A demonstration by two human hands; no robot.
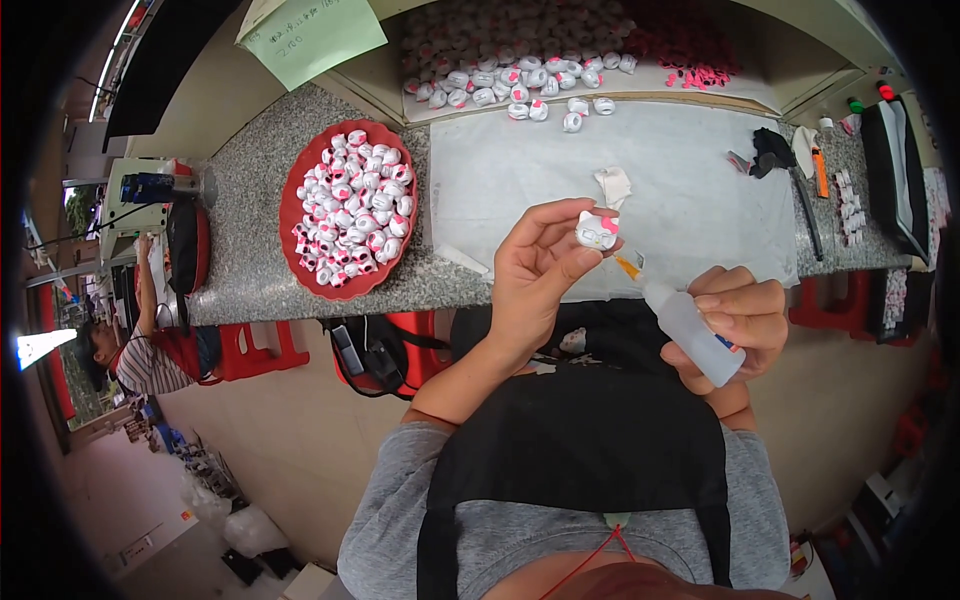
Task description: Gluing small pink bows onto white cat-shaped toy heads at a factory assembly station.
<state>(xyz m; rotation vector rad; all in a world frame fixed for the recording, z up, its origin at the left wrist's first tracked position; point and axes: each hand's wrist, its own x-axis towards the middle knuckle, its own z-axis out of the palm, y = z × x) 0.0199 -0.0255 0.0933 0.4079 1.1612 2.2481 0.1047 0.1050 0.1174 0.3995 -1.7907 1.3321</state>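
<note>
Between thumb and fingers, my left hand [540, 265] pinches a small white cat-head figure [597, 232] with a pink bow, held up over the near edge of the worktop. In my right hand [735, 320] is a translucent squeeze bottle [690, 325], tilted so its orange nozzle tip [628, 266] points up and left at the figure. The tip is close to the figure's lower right side; whether it touches I cannot tell. A crumpled white tissue [613, 186] lies on the white paper sheet [700, 200] just behind the figure.
A red scalloped bowl [287, 215] full of similar heads stands left. More white heads [520, 80] and pink pieces [700, 75] fill the shelf behind. At right lie a black cloth [773, 150], an orange tool [820, 173] and a black box [895, 170]. Another person [150, 360] sits far left.
</note>
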